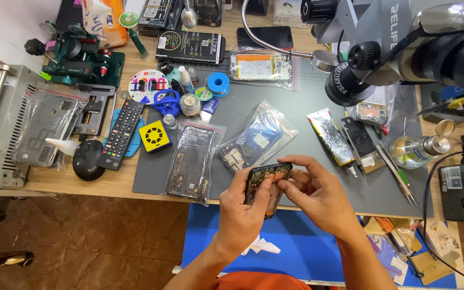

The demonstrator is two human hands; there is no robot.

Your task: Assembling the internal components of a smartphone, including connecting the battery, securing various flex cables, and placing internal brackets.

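Note:
I hold an opened black phone body (267,185) upright over the front edge of the grey work mat (296,113). My left hand (243,209) grips its left side and back. My right hand (318,190) curls over its top right corner, with the fingertips on the upper edge. The phone's inner frame and parts show between my fingers; its lower end pokes out under my left palm.
Clear bags of phone parts (191,161) (256,140) lie on the mat just beyond my hands. A microscope (404,43) hangs over the right. Tweezers (398,177), a glass bottle (417,150), a remote control (120,134) and a blue mat (291,241) surround the spot.

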